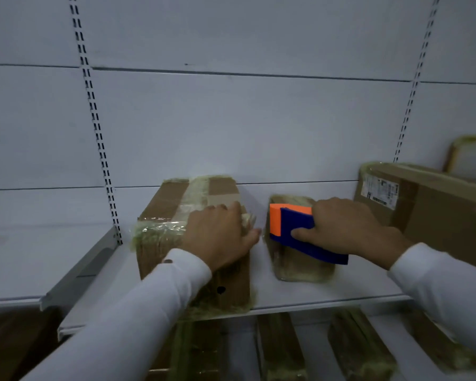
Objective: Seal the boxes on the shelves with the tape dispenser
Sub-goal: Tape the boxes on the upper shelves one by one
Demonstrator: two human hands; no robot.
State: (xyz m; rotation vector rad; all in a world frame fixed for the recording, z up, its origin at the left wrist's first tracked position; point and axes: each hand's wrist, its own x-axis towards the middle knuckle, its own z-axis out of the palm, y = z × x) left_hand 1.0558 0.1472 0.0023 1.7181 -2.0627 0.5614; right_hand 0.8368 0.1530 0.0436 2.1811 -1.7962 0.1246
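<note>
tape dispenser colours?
Blue body with an orange front end, on the tape dispenser in the right hand; head view.

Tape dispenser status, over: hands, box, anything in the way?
Right hand grips tape dispenser over small flat box. Left hand rests open on taped carton. Large labelled box close on the right.

Upper shelf [300, 294]: a white metal board against a white back panel.
Left box [165, 204]: cardboard, taped over top and edges, standing on the upper shelf.
Small box [300, 266]: tape-wrapped, lying just right of the left box.
Large box [434, 210]: at the right end, with a printed label.
Lower shelf [318, 350]: holds several more taped boxes, dimly lit.
</note>
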